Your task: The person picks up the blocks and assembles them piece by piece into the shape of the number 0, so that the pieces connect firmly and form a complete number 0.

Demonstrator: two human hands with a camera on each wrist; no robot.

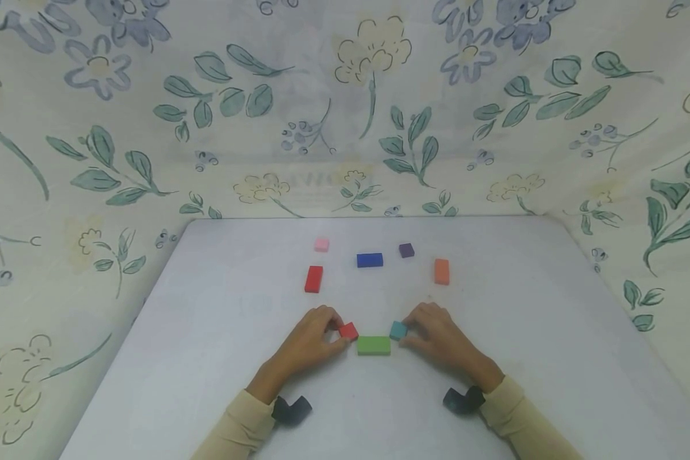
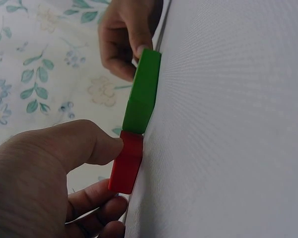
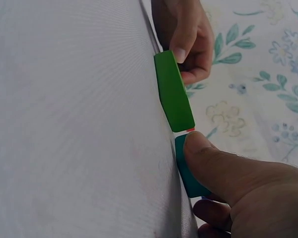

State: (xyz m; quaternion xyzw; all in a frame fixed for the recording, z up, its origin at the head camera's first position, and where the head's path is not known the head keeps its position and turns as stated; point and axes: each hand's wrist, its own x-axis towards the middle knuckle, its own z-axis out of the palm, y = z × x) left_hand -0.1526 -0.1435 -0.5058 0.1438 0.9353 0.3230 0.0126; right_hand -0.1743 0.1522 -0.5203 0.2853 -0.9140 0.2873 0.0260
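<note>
Between the two hands a green rectangular block point(image 1: 374, 345) lies on the white table. My left hand point(image 1: 313, 338) pinches a small red cube point(image 1: 348, 331) between thumb and fingers, right at the green block's left end. In the left wrist view the thumb presses one side of the red cube point(image 2: 126, 162). At the green block's right end, my right hand point(image 1: 434, 332) pinches a teal cube point(image 1: 398, 330). The right wrist view shows the thumb over the teal cube point(image 3: 187, 166), close to the end of the green block point(image 3: 174, 91). Both cubes sit slightly turned.
Farther back on the table point(image 1: 218, 306) lie a red block point(image 1: 314, 279), a pink cube point(image 1: 322, 245), a blue block point(image 1: 370, 260), a dark purple cube point(image 1: 406, 250) and an orange block point(image 1: 441, 271). Floral cloth point(image 1: 322, 147) hangs behind and along both sides.
</note>
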